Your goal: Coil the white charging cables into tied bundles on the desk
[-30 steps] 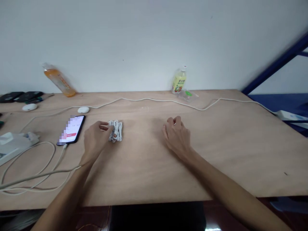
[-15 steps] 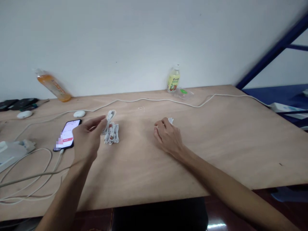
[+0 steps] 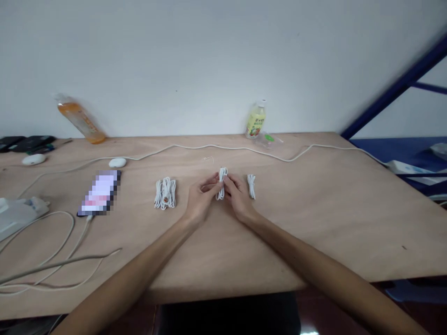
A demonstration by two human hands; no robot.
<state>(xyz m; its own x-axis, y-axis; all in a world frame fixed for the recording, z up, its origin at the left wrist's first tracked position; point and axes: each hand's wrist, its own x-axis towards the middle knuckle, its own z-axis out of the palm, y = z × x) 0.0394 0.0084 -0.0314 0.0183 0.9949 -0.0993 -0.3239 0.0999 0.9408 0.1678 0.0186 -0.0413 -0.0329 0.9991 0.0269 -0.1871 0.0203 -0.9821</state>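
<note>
Between my two hands, over the middle of the table, is a coiled white cable (image 3: 221, 185). My left hand (image 3: 201, 195) pinches it from the left between thumb and fingers. From the other side my right hand (image 3: 239, 195) grips the same coil. Just right of my right hand a second white cable bundle (image 3: 251, 187) lies on the wooden table (image 3: 223, 251). Off to the left of my left hand rests a pile of coiled white cables (image 3: 165, 193), side by side and partly stacked.
A phone (image 3: 100, 193) with a charging cord lies left. A long white cord (image 3: 209, 146) runs across the back. An orange drink bottle (image 3: 82, 120) leans on the wall; a yellow-labelled bottle (image 3: 256, 120) stands beside a clear plastic wrapper (image 3: 269, 138). White cases and a power strip sit left.
My left hand has come right from the pile with a coiled cable to the middle. My right hand has left the right-hand bundle and now also holds that cable.
</note>
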